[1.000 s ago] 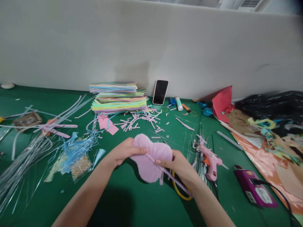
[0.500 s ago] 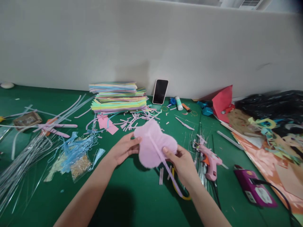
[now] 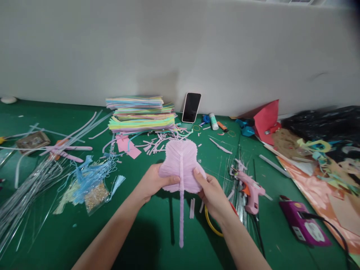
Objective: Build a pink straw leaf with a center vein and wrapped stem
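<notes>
A lilac pipe-cleaner fan (image 3: 172, 159), fuzzy and lobed at its edges, is held up over the green table by both of my hands. A raised rib runs down its middle and goes on as a straight stem hanging towards me. My left hand (image 3: 153, 183) grips the lower left lobe, thumb lying across the front up to the rib. On the right side my right hand (image 3: 212, 191) pinches the edge with its thumb in front; the fingers behind are hidden. Below the right hand lies a pair of scissors (image 3: 211, 225) with yellow and red handles, partly covered.
Bundled coloured pipe cleaners (image 3: 142, 120) lie at the back beside a leaning phone (image 3: 191, 107). To the right are a pink glue gun (image 3: 250, 187) and a purple power box (image 3: 303, 223) with a cable. Blue tassels (image 3: 91, 176) and clear sticks (image 3: 30, 195) spread on the left.
The fan has been turned so its stem points straight towards me and its ribbed face shows. My left thumb now lies across it, and my right hand has shifted slightly left.
</notes>
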